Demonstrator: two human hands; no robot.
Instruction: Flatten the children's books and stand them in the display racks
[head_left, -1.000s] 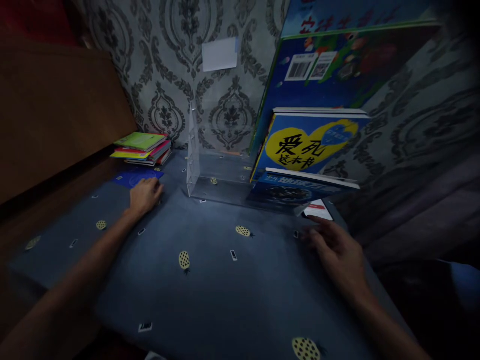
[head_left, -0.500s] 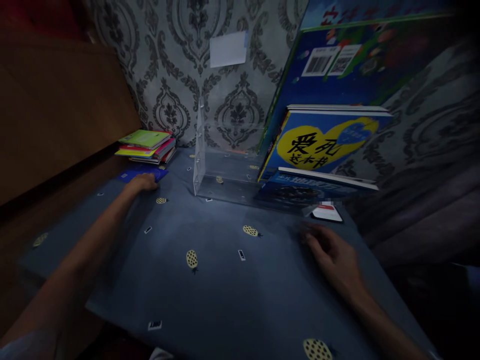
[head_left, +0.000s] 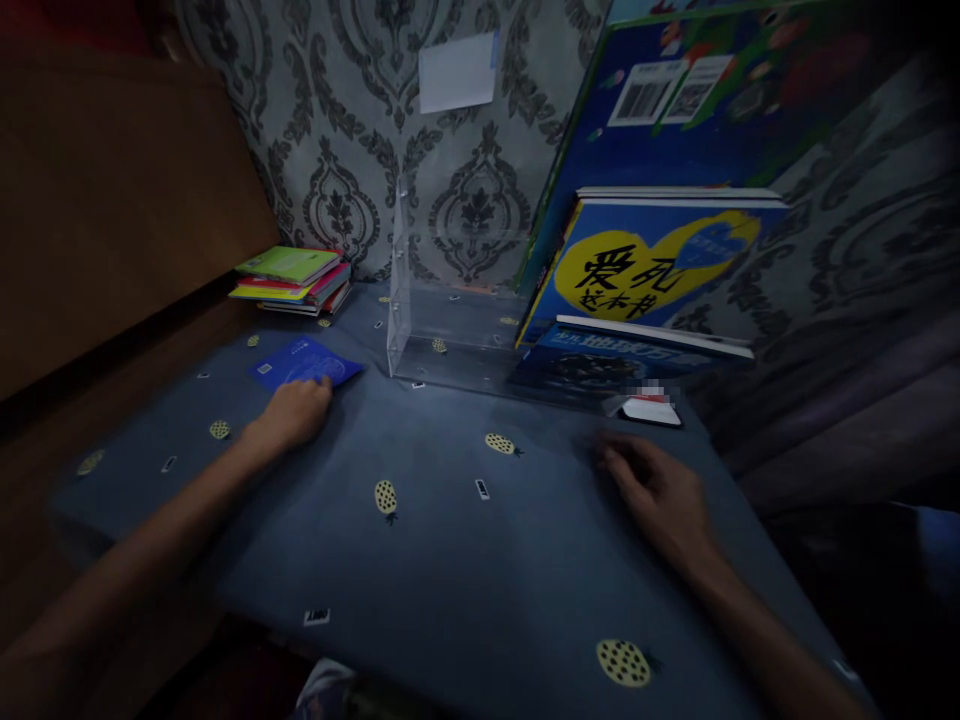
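Left hand (head_left: pixel 300 412): grips blue booklet (head_left: pixel 307 360) by its edge.
Right hand (head_left: pixel 654 490): loosely open, above table (head_left: pixel 450 565).
Clear rack (head_left: pixel 400 290): books (head_left: pixel 637 262) at right.

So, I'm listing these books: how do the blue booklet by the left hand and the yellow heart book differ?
The blue booklet lies low at the left hand; the heart book stands in the clear rack. The blue booklet looks nearly all blue; the heart book shows yellow and black too. Both show blue.

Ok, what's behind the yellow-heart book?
A larger dark-blue book with barcode labels rises behind the yellow-heart book, which covers its lower part; anything hidden between them can't be seen.
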